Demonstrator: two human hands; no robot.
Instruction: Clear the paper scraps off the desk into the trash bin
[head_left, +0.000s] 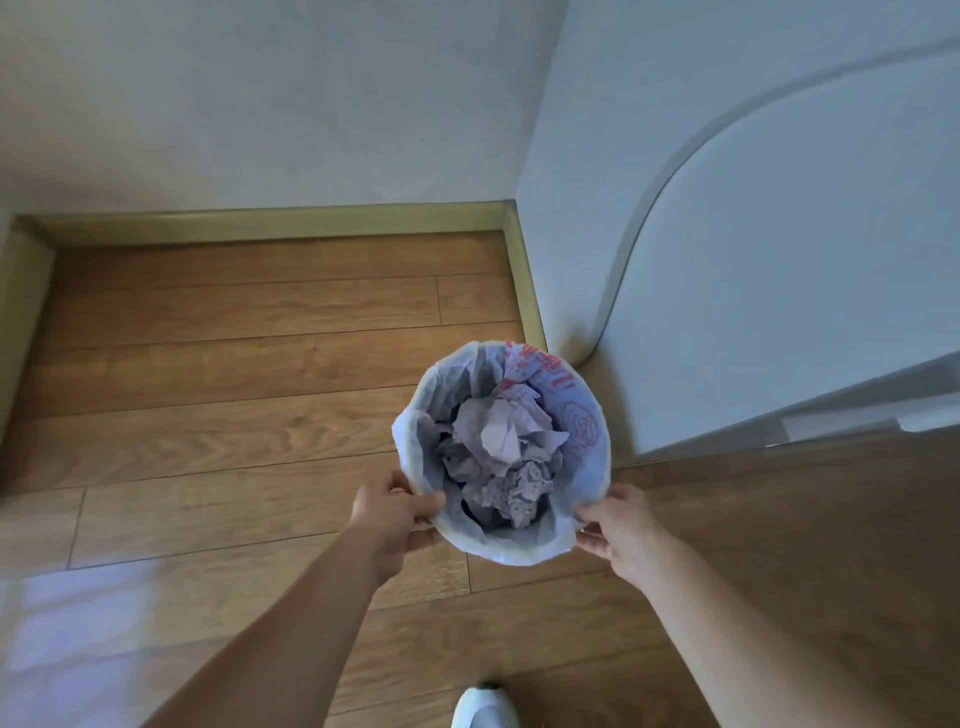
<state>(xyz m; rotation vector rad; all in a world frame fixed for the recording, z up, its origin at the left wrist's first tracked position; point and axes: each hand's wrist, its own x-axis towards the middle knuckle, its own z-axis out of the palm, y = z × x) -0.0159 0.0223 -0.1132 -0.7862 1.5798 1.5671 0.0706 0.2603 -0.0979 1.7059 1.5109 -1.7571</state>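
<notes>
A round trash bin (589, 478) lined with a white plastic bag printed in red stands over the wooden floor near a wall corner. Crumpled paper scraps (501, 441) fill its inside. My left hand (395, 512) grips the bin's near-left rim, thumb over the edge. On the near-right rim my right hand (621, 530) holds on the same way. I cannot tell whether the bin rests on the floor or is lifted. The desk is out of view.
White walls with a pale baseboard (270, 221) enclose the floor at the back and left. A white rounded panel (779, 291) stands at the right, close to the bin. My white shoe (485, 706) shows at the bottom edge.
</notes>
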